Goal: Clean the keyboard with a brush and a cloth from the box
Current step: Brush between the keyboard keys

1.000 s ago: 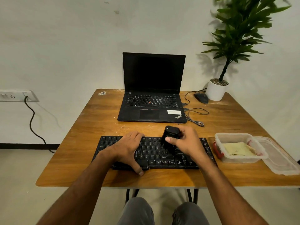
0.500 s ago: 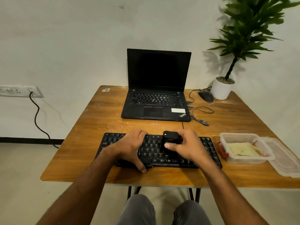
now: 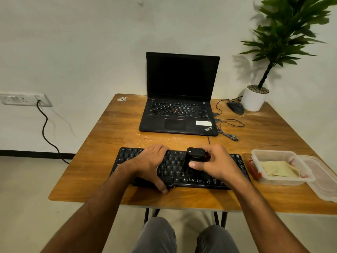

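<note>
Black keyboard (image 3: 179, 168): lying near the front edge of the wooden desk (image 3: 102, 143), in front of the laptop (image 3: 179, 110).
Left hand (image 3: 151, 164): resting over the keyboard's left half, fingers relaxed, thumb hooking its near edge, seemingly steadying it.
Right hand (image 3: 217, 164): grasping the brush (image 3: 194, 159), a stubby black tool, fingers curled round it, holding it down on the middle keys.
Box (image 3: 280, 179): sitting open just right of the keyboard, lid (image 3: 324, 181) beside it.
Cloth (image 3: 277, 168): yellowish, lying folded inside the box.
Progress: brushing is apparently under way; wiping with the cloth is not yet begun, so roughly half is remaining.
Change: compared with half a second earlier, both hands are sitting in nearly the same spots, the brush only slightly shifted over the middle keys; the view is tilting a little.
</note>
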`<state>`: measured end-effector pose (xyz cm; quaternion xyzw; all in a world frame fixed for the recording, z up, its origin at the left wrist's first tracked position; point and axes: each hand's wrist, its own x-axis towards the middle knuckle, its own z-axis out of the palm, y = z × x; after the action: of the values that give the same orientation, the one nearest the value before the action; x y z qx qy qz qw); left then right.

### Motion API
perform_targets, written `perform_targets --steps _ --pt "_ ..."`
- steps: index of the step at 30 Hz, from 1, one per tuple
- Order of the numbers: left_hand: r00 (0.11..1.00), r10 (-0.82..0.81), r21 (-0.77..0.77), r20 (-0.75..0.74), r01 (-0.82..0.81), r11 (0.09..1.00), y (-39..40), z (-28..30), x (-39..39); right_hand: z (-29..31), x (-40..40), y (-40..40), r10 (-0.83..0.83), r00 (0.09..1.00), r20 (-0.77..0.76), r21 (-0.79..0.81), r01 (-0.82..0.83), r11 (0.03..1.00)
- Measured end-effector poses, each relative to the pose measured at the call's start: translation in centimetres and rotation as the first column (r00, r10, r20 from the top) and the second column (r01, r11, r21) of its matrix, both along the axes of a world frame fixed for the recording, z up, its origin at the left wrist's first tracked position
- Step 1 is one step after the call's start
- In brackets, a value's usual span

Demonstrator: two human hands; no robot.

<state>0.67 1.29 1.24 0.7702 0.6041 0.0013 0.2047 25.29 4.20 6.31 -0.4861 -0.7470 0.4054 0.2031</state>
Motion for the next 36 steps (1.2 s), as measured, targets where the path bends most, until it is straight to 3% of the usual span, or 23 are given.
perform_targets --steps 3,9,19,26,31,36 --pt "1.0 -0.012 -0.004 -0.006 0.012 1.0 0.0 0.2 0.1 0.2 -0.4 0.9 -0.07 0.992 -0.106 0.015 0.072 0.997" --pt "0.996 -0.052 0.035 -0.07 0.055 0.998 0.2 0.8 1.5 -1.1 -1.6 1.0 -0.09 0.982 -0.163 0.012 0.094 0.996" --pt "0.999 -0.052 0.035 -0.014 0.053 0.998 0.7 0.0 1.8 -1.1 -0.8 -0.1 0.007 0.999 0.047 0.057 -0.009 0.998" --pt "0.999 -0.045 0.037 0.011 0.044 0.998 0.7 -0.4 1.6 -1.1 -3.8 -0.8 -0.02 0.997 -0.071 0.122 0.028 0.992" --pt "0.999 -0.041 0.031 0.012 0.04 0.999 0.8 -0.3 1.6 -0.6 -2.6 -0.6 0.033 0.994 0.104 0.064 -0.039 0.997" --pt "0.999 -0.031 0.038 0.034 0.03 0.999 0.8 -0.6 1.4 -0.4 -3.4 -0.9 -0.065 0.991 -0.115 -0.004 0.065 0.998"
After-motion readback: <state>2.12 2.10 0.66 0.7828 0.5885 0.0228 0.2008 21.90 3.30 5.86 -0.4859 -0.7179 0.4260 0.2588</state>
